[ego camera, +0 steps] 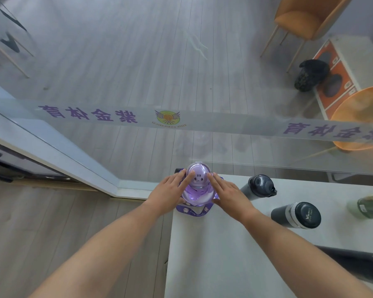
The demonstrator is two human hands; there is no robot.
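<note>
- Behind the purple bottle (197, 186), a frosted band (224, 123) on the glass bears mirrored purple characters, 紫金体育, twice.
- On it, a winged badge (167, 117); the lettering beneath is too small to read.
- The bottle's strap (192, 212), near side: seemingly "Nice day".
- Right of the bottle, a dark flask (307, 214): white lid mark, unreadable.

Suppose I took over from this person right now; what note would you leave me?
Left hand: open, straight fingers touching the domed lid of the purple bottle.
Right hand: open, fingers against its other side.
The purple bottle stands upright on the far left corner of the white table, lid on.
A grey bottle, a dark flask and a green bottle stand to its right, untouched.
Done: hands on both sides. Left: probably gripping and lifting or opening it.
</note>
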